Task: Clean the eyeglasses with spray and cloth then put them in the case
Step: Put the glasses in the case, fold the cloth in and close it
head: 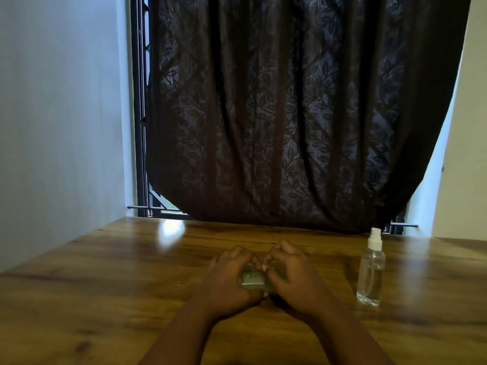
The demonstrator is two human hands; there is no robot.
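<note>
A small grey-green eyeglass case lies on the wooden table near its middle. My left hand curls round its left end and my right hand curls round its right end, fingers bent over the top. Most of the case is hidden under the hands. A clear spray bottle with a white nozzle stands upright to the right of my right hand, apart from it. No eyeglasses or cloth show in the head view.
A dark brown leaf-patterned curtain hangs over a barred window behind the table's far edge. White walls stand at the left and right. Bare wood spreads to the left of the hands.
</note>
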